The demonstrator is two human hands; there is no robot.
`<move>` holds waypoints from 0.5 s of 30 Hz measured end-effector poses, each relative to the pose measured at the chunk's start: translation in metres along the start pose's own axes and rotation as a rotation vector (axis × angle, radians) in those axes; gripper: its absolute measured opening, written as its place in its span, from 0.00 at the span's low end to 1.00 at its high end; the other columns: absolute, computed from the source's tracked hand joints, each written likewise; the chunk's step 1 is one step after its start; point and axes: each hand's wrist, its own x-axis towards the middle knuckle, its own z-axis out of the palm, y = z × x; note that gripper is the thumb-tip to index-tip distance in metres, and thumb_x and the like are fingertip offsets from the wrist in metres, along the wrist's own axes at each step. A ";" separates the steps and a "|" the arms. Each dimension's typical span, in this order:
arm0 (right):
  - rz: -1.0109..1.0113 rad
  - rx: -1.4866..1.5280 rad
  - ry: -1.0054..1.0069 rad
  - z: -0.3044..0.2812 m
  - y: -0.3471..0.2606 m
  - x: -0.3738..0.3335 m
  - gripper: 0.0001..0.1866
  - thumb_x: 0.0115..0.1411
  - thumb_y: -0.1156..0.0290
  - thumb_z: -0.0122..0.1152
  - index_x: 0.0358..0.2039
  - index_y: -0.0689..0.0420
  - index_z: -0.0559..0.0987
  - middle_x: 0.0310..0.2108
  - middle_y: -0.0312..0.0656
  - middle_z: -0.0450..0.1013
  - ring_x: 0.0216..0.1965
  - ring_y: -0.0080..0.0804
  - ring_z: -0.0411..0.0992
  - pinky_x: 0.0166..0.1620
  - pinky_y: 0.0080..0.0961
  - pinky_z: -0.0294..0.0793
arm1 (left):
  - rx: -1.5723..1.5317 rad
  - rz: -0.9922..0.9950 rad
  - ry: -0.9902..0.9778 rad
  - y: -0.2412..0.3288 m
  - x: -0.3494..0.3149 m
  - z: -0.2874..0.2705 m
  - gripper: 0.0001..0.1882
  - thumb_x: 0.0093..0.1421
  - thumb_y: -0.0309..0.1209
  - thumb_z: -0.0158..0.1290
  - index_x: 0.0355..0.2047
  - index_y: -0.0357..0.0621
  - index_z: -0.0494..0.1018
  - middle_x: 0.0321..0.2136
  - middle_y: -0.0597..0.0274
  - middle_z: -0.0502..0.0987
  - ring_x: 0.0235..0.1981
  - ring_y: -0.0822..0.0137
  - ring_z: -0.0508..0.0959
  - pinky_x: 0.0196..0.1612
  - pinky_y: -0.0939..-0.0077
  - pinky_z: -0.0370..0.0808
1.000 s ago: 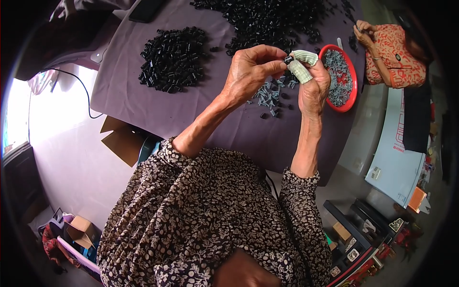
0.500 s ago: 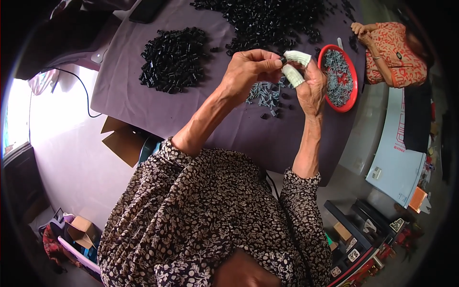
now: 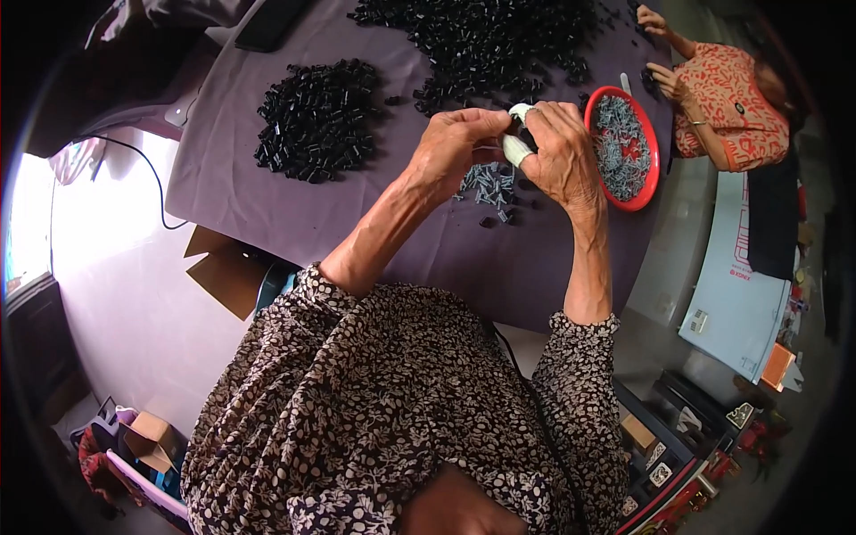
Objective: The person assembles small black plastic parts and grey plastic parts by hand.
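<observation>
You seem to be working at fingertip level, your left hand (image 3: 448,150) and right hand (image 3: 563,150) brought close together near the loose grey screws (image 3: 490,185), so the next move likely calls for a light, steady pinch. Whether either grip is clamped on a piece can't be told, as your fingers and pale finger covers (image 3: 516,151) hide it. Black pieces (image 3: 316,122) lie heaped on the desk (image 3: 419,245), the far heap (image 3: 486,40) cut off at the top.

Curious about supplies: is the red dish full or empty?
Neither: grey pieces cover much of the red dish, but bare red shows between them.
</observation>
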 end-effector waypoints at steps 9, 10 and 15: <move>-0.020 0.018 0.037 0.002 -0.005 0.002 0.12 0.39 0.74 0.59 0.27 0.64 0.71 0.26 0.45 0.68 0.31 0.44 0.66 0.37 0.34 0.65 | 0.045 0.030 -0.060 0.002 0.000 -0.002 0.10 0.54 0.30 0.54 0.29 0.33 0.74 0.25 0.59 0.76 0.26 0.71 0.75 0.35 0.77 0.74; -0.007 0.010 0.031 0.002 -0.007 0.001 0.12 0.39 0.75 0.59 0.27 0.64 0.71 0.26 0.45 0.68 0.31 0.43 0.66 0.36 0.34 0.65 | 0.083 0.043 -0.057 0.000 0.000 -0.001 0.11 0.55 0.31 0.53 0.30 0.33 0.74 0.25 0.59 0.76 0.26 0.71 0.75 0.36 0.77 0.74; -0.011 -0.045 -0.010 0.005 0.001 -0.002 0.11 0.38 0.76 0.58 0.25 0.63 0.70 0.24 0.43 0.67 0.28 0.41 0.66 0.34 0.33 0.64 | 0.095 0.041 -0.056 0.000 -0.001 0.000 0.09 0.54 0.29 0.54 0.29 0.33 0.75 0.24 0.58 0.76 0.25 0.71 0.75 0.33 0.78 0.73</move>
